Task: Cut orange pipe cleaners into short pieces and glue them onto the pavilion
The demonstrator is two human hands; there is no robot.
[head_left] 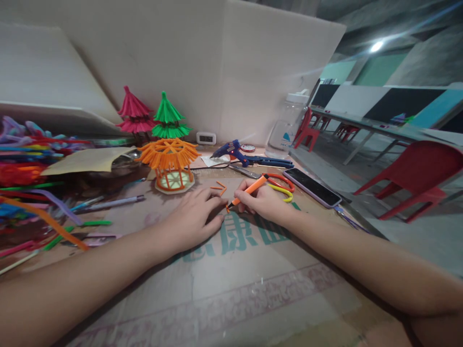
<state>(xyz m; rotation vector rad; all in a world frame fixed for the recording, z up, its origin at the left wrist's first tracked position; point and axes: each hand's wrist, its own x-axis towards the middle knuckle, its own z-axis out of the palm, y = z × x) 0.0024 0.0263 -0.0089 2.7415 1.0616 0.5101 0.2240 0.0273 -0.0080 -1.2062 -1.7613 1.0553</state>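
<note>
My right hand (pixel 263 201) is closed round an orange marker (pixel 249 190), its tip pointing down-left at the cardboard sheet (pixel 231 284) that covers the table. My left hand (pixel 195 217) rests on the cardboard just left of the tip, fingers bent and pressed down; whatever lies under the fingertips is hidden. A few short orange stick pieces (pixel 219 187) lie just beyond my hands. An orange pavilion model (pixel 169 164) stands further back.
Pink (pixel 134 113) and green (pixel 167 118) paper-tiered trees stand by the wall. A blue glue gun (pixel 238 153), scissors with orange and yellow handles (pixel 280 185), a phone (pixel 313 188) and a clear bottle (pixel 285 130) lie right. Coloured pipe cleaners (pixel 25 164) pile at left. Red chairs (pixel 415 178) stand beyond the edge.
</note>
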